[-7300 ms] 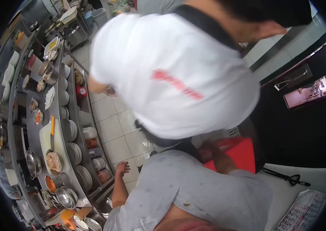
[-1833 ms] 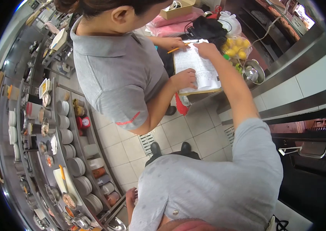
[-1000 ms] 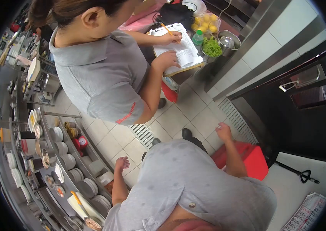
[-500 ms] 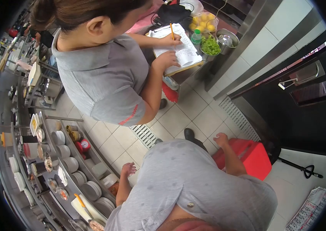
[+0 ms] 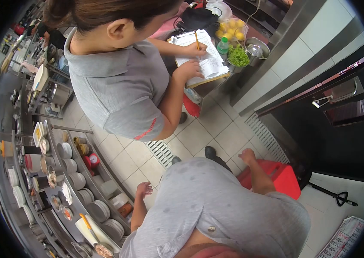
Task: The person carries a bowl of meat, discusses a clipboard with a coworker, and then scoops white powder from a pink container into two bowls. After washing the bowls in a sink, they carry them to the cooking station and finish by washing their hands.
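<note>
My left hand point(image 5: 144, 189) hangs at my side with fingers loosely apart and nothing in it, near the steel plate shelf point(image 5: 88, 150). My right hand point(image 5: 247, 156) is lowered on the other side, its fingers loosely bent and no object visible in it. Just beyond that hand is a red box point(image 5: 281, 175) on the floor, partly hidden by my forearm. In front of me, a co-worker in a grey shirt point(image 5: 123, 86) holds a pencil point(image 5: 197, 41) against papers on a clipboard point(image 5: 207, 80).
Plates point(image 5: 100, 210) and containers line the shelving at left. Beyond the clipboard are a green-capped bottle point(image 5: 223, 45), leafy greens point(image 5: 238, 56), a metal pot point(image 5: 264, 55) and bagged yellow fruit point(image 5: 232, 31). A dark door point(image 5: 319, 129) stands at right; drain grates point(image 5: 160, 153) cross the tiled floor.
The view has shifted slightly, so the co-worker and clipboard appear a little lower and further right. Both my hands keep nearly the same pose.
</note>
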`<control>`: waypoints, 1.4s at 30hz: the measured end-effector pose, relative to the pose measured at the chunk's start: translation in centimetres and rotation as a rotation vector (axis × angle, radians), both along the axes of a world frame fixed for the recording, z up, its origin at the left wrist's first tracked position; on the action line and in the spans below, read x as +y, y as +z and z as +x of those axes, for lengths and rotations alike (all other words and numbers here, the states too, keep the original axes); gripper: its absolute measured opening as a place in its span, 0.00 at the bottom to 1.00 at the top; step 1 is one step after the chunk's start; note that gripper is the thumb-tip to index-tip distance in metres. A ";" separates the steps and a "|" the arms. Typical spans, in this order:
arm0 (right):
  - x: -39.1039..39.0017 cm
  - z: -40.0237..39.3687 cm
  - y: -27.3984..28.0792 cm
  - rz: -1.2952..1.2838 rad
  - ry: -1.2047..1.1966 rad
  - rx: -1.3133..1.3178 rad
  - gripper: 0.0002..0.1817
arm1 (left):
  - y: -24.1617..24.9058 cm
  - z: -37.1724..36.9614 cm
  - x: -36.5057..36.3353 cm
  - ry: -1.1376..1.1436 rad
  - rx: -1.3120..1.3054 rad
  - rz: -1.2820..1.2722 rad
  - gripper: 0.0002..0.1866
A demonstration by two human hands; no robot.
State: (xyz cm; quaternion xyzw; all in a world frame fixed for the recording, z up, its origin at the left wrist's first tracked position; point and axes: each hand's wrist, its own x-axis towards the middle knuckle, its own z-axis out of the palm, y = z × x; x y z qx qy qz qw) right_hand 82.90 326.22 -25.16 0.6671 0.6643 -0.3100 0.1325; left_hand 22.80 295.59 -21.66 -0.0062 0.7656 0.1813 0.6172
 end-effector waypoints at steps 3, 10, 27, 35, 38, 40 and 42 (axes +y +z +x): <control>0.7 -0.9 0.9 -0.007 0.115 -0.026 0.20 | -0.1 0.3 0.1 0.005 0.003 -0.009 0.20; 0.7 -1.2 0.6 -0.061 -0.043 0.029 0.22 | -0.8 0.5 -0.2 0.025 -0.021 -0.017 0.19; 0.7 -1.2 1.0 -0.100 0.045 -0.003 0.22 | -0.6 0.9 0.3 0.030 -0.012 -0.020 0.19; 1.0 -2.0 1.9 -0.163 -0.049 0.021 0.22 | -0.7 1.0 0.2 0.012 -0.025 -0.018 0.20; 1.0 -2.0 1.7 -0.156 -0.127 0.040 0.23 | -0.3 1.2 0.4 0.009 -0.022 -0.027 0.20; 1.0 -1.4 -0.4 -0.142 -0.100 0.031 0.23 | 0.1 1.4 0.4 0.011 -0.014 -0.032 0.20; 1.0 -1.5 -0.8 -0.132 -0.100 0.035 0.24 | 0.1 1.5 0.2 0.015 -0.004 -0.034 0.20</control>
